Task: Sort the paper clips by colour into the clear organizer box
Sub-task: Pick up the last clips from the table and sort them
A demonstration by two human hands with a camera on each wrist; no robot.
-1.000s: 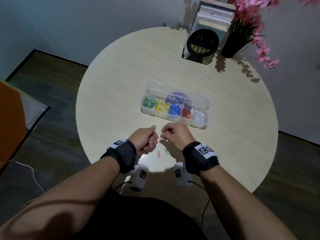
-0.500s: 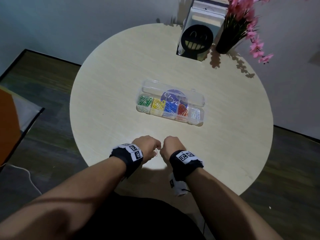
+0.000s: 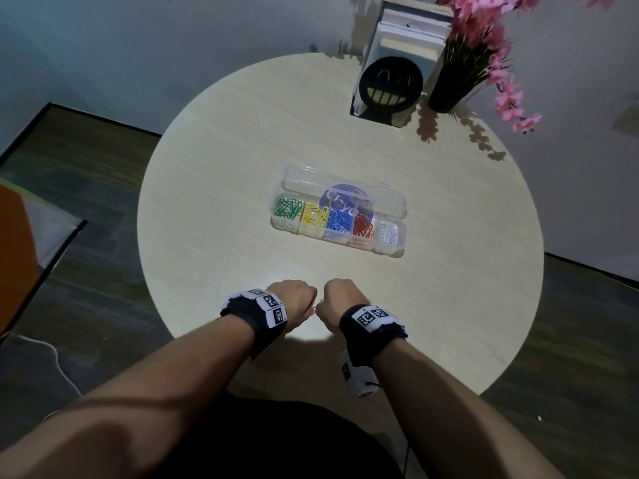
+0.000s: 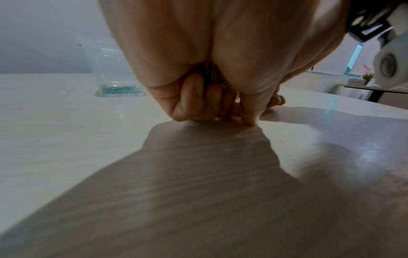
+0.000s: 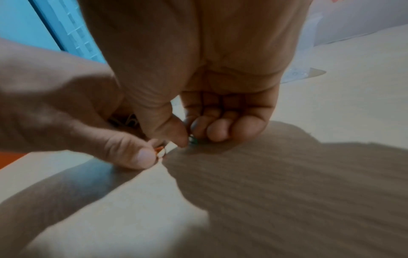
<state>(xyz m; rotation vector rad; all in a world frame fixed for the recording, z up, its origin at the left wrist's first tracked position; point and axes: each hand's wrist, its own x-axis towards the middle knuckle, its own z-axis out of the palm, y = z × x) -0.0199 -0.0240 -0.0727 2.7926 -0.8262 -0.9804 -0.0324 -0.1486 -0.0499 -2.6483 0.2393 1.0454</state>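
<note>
I see the left hand (image 5: 73,108) pinching an orange clip (image 5: 159,149) at the table (image 3: 214,236). Just beside it, the right hand (image 5: 198,83) pinches a green clip (image 5: 192,139) — the organizer box (image 3: 337,216) lies well beyond both grips.

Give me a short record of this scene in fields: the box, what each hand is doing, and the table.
organizer box: clear organizer box, lid open, green, yellow, blue, red and white clips sorted left to right
left hand: left hand pinches a red paper clip at the table's near edge
right hand: right hand pinches a green paper clip
table: round table
background: book holder, pink flowers
</note>
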